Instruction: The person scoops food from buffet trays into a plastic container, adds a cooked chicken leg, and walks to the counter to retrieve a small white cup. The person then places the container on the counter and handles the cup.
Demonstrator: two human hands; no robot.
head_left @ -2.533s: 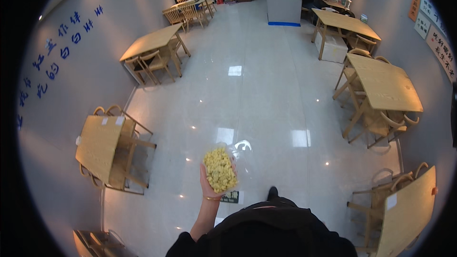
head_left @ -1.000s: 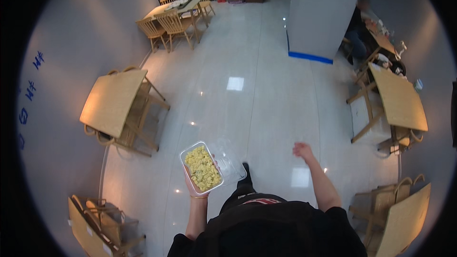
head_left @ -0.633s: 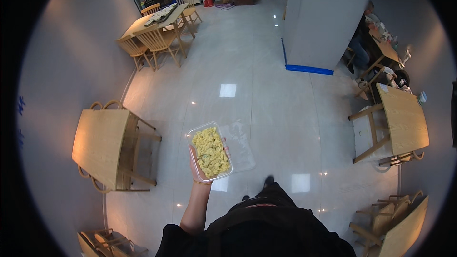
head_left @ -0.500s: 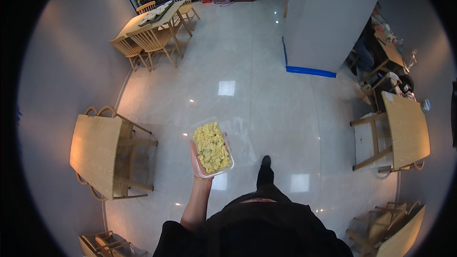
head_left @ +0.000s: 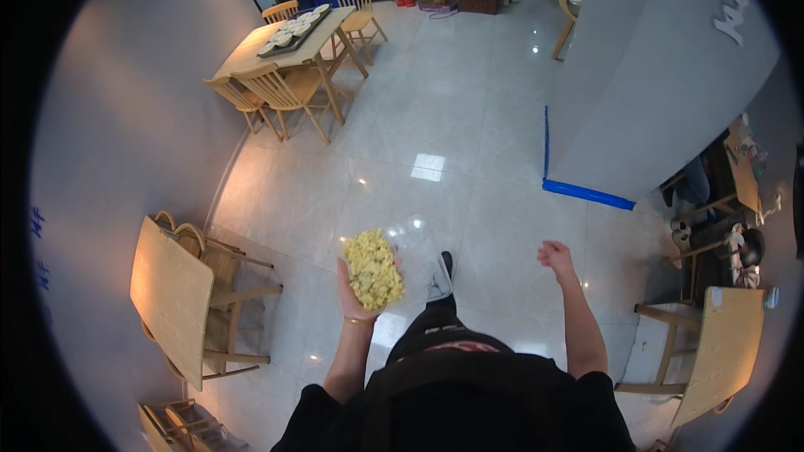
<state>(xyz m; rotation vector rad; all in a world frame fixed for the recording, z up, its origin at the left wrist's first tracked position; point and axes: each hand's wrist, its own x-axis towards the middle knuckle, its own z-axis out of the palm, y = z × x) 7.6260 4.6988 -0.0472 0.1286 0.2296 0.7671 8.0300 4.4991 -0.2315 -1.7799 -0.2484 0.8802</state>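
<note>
Since half a second ago the view has swung: the grey pillar (head_left: 670, 92) now fills the far right, the table with bowls (head_left: 280, 38) has come closer at the far left, and the right hand (head_left: 556, 257) has swung out into sight. Nearest, the left hand (head_left: 358, 289) is cupped under a clear plastic container (head_left: 394, 264) of yellow, crumbly food (head_left: 373, 268), fingers wrapped up its left side, carrying it level at chest height in front of the body. The right hand hangs free to the right, loosely half-open and holding nothing. A shoe (head_left: 441, 276) shows just beyond the container, mid-stride on the pale tiled floor (head_left: 435, 134). At the near left stands a wooden counter (head_left: 172, 297) with chairs tucked beside it; another sits at the near right (head_left: 720, 347).

Judging by posture, this is the carrying stage, walking across the room with the food. The next move calls for keeping the tray flat in one palm while stepping forward.
</note>
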